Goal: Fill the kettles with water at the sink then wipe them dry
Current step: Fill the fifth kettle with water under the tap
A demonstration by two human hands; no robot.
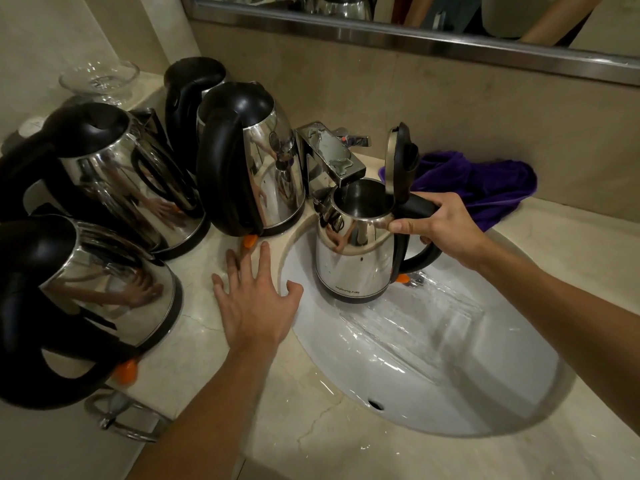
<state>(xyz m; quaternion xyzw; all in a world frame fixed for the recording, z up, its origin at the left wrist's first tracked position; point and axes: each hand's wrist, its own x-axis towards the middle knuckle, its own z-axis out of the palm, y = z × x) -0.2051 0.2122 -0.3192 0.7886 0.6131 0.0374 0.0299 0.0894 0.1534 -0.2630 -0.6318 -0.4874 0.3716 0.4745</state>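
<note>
- Head view, right hand (440,223): fingers are being kept curled round the black handle (415,206) of the open kettle (353,258), thumb along the top of the grip.
- Open kettle: is being held upright over the white sink (450,368), its mouth under the chrome tap (329,157); its lid (398,161) is being kept raised on the hinge. No water stream can be made out.
- Left hand (256,299): fingers are being held straight and spread apart, palm down on the marble counter (207,368) at the sink's left edge; nothing is being gripped.
- Four closed kettles are being kept on the counter to the left: near kettle (90,299), middle kettle (121,174), tall kettle (249,161) beside the tap, rear kettle (194,88).
- Purple cloth (485,188): is being left bunched on the counter behind the right hand.
- Glass bowl (100,79): is being stored in the far left corner.
</note>
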